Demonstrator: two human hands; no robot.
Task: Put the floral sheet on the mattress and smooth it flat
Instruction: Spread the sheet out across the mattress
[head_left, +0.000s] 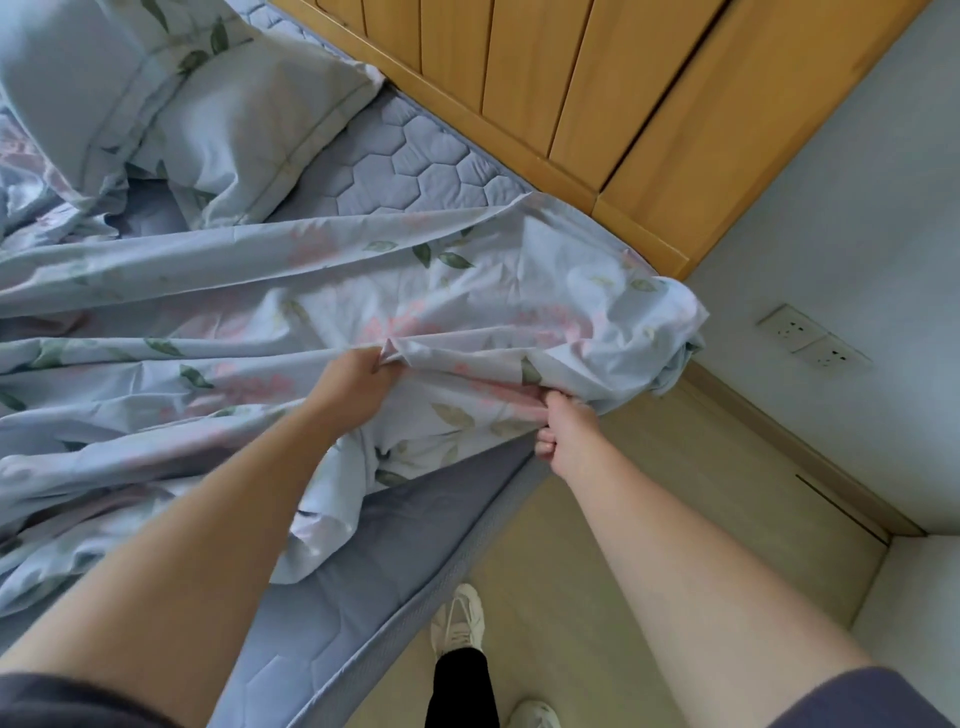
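The pale blue floral sheet (322, 291) lies rumpled in long folds across the grey-blue quilted mattress (415, 171). One bunched corner of it hangs over the mattress corner near the wall. My left hand (358, 387) grips a fold of the sheet near its edge. To its right, my right hand (563, 431) holds the sheet's edge at the mattress side, fingers curled round the cloth. A strip of bare mattress (384, 566) shows along the near side, below the sheet.
Two matching floral pillows (171, 98) lie at the head of the bed by the wooden headboard (519, 78). A wall with sockets (810, 338) stands close on the right. My feet in white shoes (457, 623) stand on the pale floor beside the bed.
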